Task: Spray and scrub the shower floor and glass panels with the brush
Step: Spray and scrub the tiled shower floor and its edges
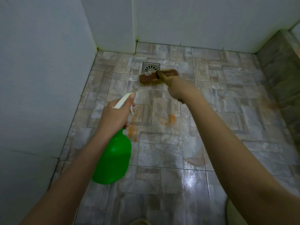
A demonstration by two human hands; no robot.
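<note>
My left hand (114,116) grips the white trigger head of a green spray bottle (114,159), nozzle pointing forward over the floor. My right hand (179,90) holds the wooden handle of a brown scrub brush (151,77). The brush head rests with its yellow bristles on the tiled shower floor (227,98), just in front of the square metal drain (151,67). Orange stains (167,120) mark the tiles between my two hands.
White wall panels (40,78) close the left side and the back. A raised tiled ledge (279,75) runs along the right. The floor near me is wet and glossy (191,181). A foot tip (140,222) shows at the bottom edge.
</note>
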